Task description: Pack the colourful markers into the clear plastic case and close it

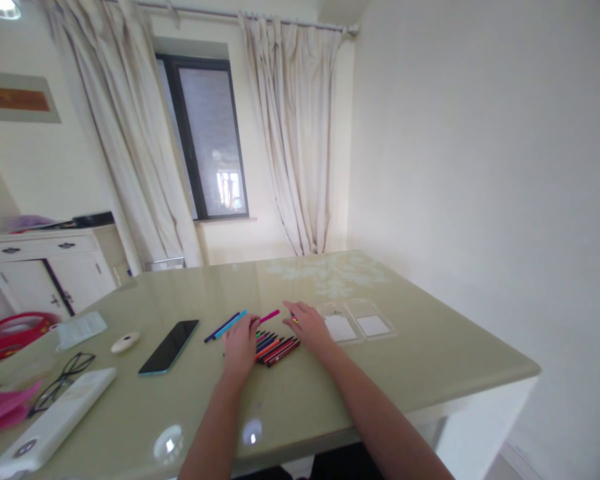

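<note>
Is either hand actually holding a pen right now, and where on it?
Cannot be told. Left hand and right hand lie flat on the pens; any grip is hidden.

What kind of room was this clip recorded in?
Most likely a room in a home, perhaps a dining room. A glossy pale-green table stands by a cream-curtained dark-framed window and a white drawer cabinet. Both hands rest on a bunch of coloured felt-tip pens.
</note>
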Demonstrator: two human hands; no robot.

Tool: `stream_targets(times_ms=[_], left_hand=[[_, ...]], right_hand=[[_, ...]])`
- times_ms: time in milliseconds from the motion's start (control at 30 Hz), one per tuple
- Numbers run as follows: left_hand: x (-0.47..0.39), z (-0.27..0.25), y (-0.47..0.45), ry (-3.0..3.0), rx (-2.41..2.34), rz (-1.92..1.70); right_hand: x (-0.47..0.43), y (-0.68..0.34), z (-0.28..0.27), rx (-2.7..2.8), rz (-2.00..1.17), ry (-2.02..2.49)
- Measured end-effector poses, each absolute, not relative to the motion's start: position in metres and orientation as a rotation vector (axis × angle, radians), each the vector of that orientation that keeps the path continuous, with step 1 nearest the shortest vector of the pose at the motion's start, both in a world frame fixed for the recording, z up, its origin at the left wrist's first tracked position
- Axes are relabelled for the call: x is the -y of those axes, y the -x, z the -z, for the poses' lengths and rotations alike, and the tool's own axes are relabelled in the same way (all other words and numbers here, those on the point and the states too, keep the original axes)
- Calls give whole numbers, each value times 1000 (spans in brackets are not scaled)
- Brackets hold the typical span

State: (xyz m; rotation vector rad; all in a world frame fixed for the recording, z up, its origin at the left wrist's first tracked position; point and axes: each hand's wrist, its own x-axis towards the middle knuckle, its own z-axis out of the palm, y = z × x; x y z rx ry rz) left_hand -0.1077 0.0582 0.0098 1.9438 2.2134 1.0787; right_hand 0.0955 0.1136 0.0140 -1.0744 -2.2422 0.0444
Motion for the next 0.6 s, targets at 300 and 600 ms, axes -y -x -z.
stream_targets(times_ms=[300,600], left_hand=[[-54,-8,93,-2230,-2095,-914],[-51,-7,120,-1675,-2759,-732]], right_hand=[[-128,-110,-15,2360,-71,881],[-138,-139,-16,2127,-190,1215]])
